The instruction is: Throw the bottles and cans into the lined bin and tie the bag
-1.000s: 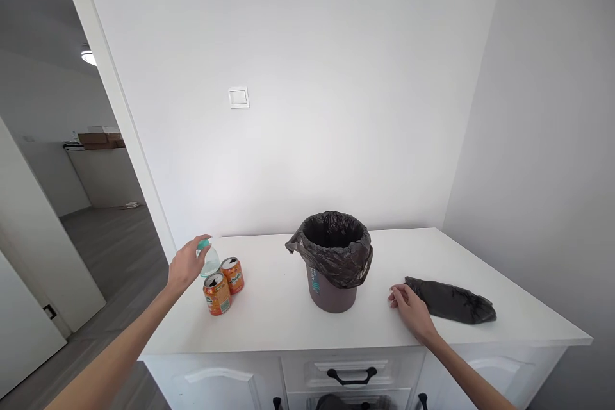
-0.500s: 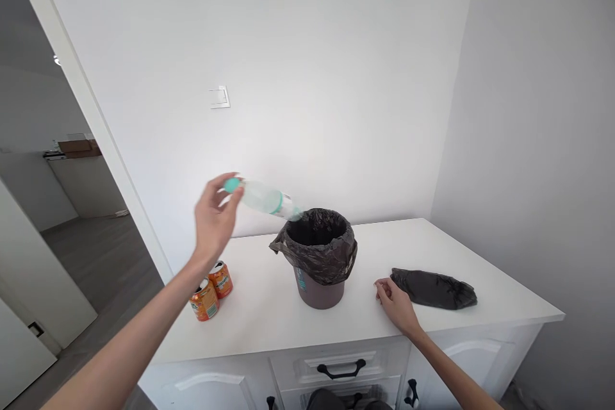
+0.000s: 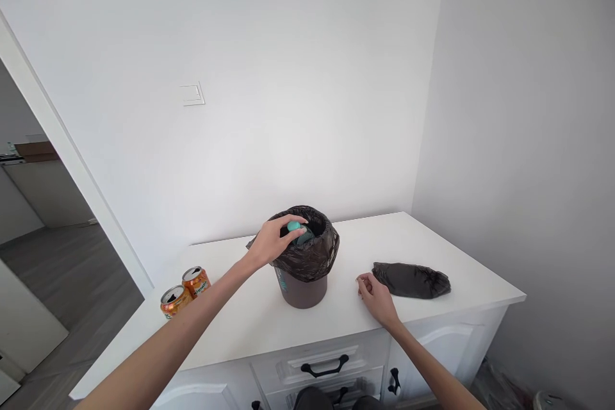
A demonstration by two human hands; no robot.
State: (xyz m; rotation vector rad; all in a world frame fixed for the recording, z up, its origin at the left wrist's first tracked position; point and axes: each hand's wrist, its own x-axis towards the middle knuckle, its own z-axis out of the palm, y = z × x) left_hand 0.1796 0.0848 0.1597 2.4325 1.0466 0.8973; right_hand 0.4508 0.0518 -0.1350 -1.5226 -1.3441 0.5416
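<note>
My left hand (image 3: 273, 241) is over the mouth of a small brown trash bin (image 3: 303, 293) lined with a black plastic bag (image 3: 307, 262). Thumb and fingers pinch the turquoise cap of a clear plastic bottle (image 3: 294, 226). Most of the bottle is down inside the lined bin and hidden. On the white countertop rests my right hand (image 3: 377, 300), its fingers curled with nothing visible in them. Just beside it lies a folded black plastic bag (image 3: 413, 280).
Two orange drink cans, a nearer can (image 3: 173, 300) and a farther can (image 3: 195, 280), stand opened at the left of the countertop (image 3: 240, 327). Walls rise behind and to the right. Drawers with black handles (image 3: 325, 366) are below, and a doorway is at the left.
My left hand has moved right and down, bringing the bottle from above the bin's left side into its mouth. The view has shifted a little; my right hand stays on the countertop.
</note>
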